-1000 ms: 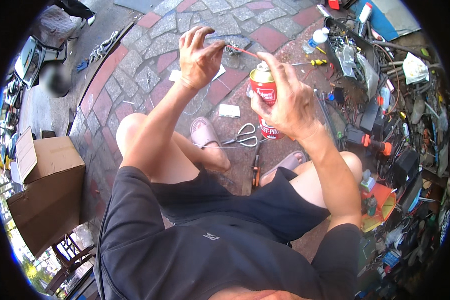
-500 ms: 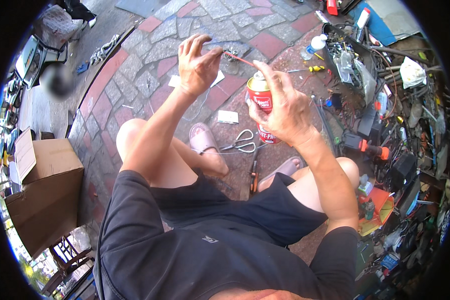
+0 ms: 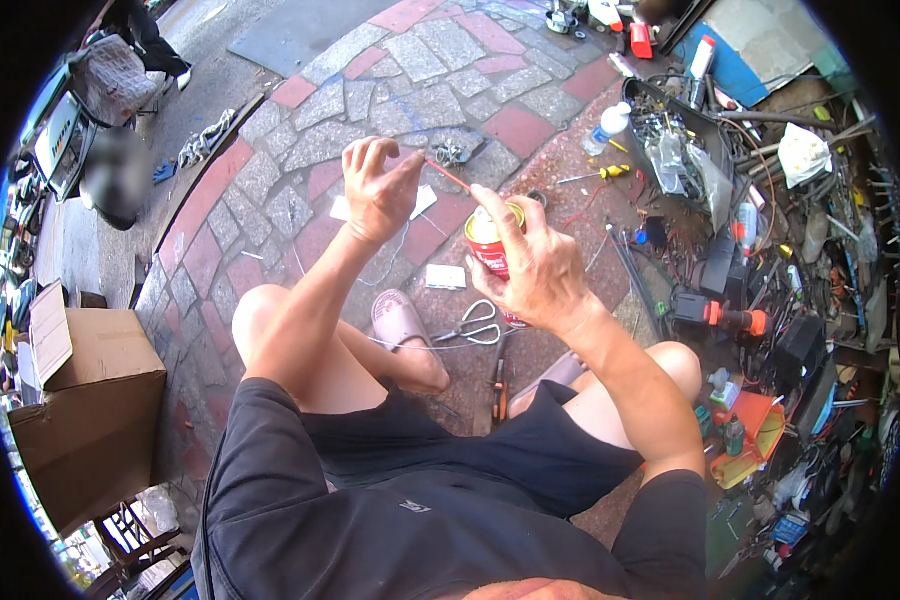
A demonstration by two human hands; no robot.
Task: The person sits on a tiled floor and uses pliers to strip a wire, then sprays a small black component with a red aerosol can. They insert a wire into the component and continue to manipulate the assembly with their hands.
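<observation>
My right hand (image 3: 538,265) is wrapped round a red spray can (image 3: 488,258) with a yellow top, its index finger on the nozzle. A thin red straw (image 3: 450,176) runs from the nozzle toward my left hand (image 3: 384,190). My left thumb and index finger are pinched at the straw's far end; anything smaller between them cannot be made out. The can is raised above the floor between my knees. Below it lie scissors (image 3: 472,326) and a pair of pliers with orange-and-black handles (image 3: 499,385), beside a small white card (image 3: 446,277).
A cluttered heap of tools and parts fills the right side, with a black bin (image 3: 660,140), an orange-and-black power tool (image 3: 715,312) and a yellow screwdriver (image 3: 610,173). An open cardboard box (image 3: 90,400) stands at left. A parked scooter (image 3: 65,130) is at the far left.
Both hands, with the can and straw, have shifted slightly down and left in the picture. The view has also moved a little. The hold on the can and the left pinch look the same.
</observation>
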